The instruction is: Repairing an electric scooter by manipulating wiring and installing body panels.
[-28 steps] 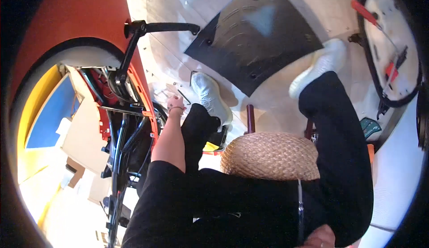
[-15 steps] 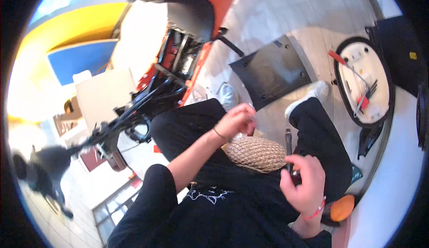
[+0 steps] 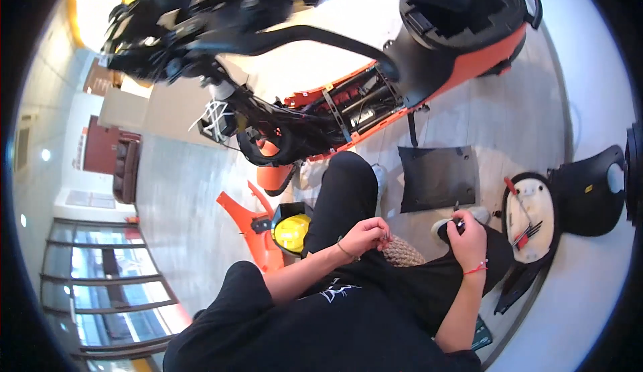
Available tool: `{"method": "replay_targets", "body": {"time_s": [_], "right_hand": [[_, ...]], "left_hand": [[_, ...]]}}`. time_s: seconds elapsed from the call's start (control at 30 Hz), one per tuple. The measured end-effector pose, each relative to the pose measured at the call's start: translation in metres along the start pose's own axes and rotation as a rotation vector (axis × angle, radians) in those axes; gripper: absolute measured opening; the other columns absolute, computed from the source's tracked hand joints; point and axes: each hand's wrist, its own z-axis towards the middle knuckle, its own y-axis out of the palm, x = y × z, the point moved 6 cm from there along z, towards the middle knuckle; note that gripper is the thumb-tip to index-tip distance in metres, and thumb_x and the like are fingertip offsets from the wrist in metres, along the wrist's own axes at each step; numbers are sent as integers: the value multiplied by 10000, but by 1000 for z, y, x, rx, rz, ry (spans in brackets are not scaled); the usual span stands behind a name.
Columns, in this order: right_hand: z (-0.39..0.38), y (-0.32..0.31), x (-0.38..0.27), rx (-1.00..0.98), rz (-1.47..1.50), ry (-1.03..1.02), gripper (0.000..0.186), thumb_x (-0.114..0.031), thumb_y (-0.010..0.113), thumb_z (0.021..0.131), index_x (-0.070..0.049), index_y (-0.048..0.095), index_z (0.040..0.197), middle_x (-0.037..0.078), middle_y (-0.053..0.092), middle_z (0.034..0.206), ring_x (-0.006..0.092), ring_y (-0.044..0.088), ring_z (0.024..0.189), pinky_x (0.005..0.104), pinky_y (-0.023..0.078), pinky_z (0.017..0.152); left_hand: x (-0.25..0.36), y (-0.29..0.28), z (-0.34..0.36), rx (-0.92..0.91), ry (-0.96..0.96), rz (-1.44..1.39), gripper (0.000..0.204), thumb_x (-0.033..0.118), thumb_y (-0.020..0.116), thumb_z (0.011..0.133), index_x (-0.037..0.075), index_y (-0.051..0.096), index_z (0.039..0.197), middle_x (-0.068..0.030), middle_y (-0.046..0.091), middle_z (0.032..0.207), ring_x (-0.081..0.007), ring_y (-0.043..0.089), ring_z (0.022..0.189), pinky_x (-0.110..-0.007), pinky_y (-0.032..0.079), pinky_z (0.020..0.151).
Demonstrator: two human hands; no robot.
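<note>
My left hand [image 3: 367, 239] hovers above my lap with its fingertips pinched together; whatever they hold, if anything, is too small to make out. Over my right thigh, my right hand [image 3: 468, 243] is closed around a dark tool [image 3: 459, 224], its thumb lying along it; most of the tool is hidden by the fingers. Between my legs shows part of a woven straw seat [image 3: 403, 252]. In front of me stands an orange and black scooter [image 3: 429, 91], its body opened so that the frame and wiring [image 3: 358, 107] show.
A black panel [image 3: 439, 179] lies on the floor ahead. To the right, an upturned scooter seat [image 3: 534, 201] carries a red-handled screwdriver [image 3: 512, 188] and other tools. Orange body panels [image 3: 249, 228] and a yellow rounded object [image 3: 292, 233] lie left of my leg.
The view has swung up and left, bringing more of the scooter and the floor at left into sight. My right hand has turned, and its tool's shaft is now mostly hidden.
</note>
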Motion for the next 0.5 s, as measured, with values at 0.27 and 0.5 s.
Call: {"method": "replay_targets", "body": {"time_s": [0.27, 0.5], "right_hand": [[-29, 0, -31, 111, 136, -9, 234, -108, 632, 781, -22, 562, 986, 75, 538, 638, 142, 528, 553, 290, 424, 531], [-86, 1, -88, 104, 410, -43, 264, -25, 610, 800, -5, 538, 1053, 39, 567, 758, 95, 533, 627, 237, 446, 605]], "left_hand": [[-6, -7, -22, 17, 9, -128, 47, 100, 513, 908, 58, 527, 892, -36, 539, 772, -104, 494, 639, -232, 406, 575], [26, 9, -21, -29, 25, -279, 84, 132, 498, 918, 55, 513, 887, -25, 512, 727, -108, 465, 599, -241, 383, 550]]}}
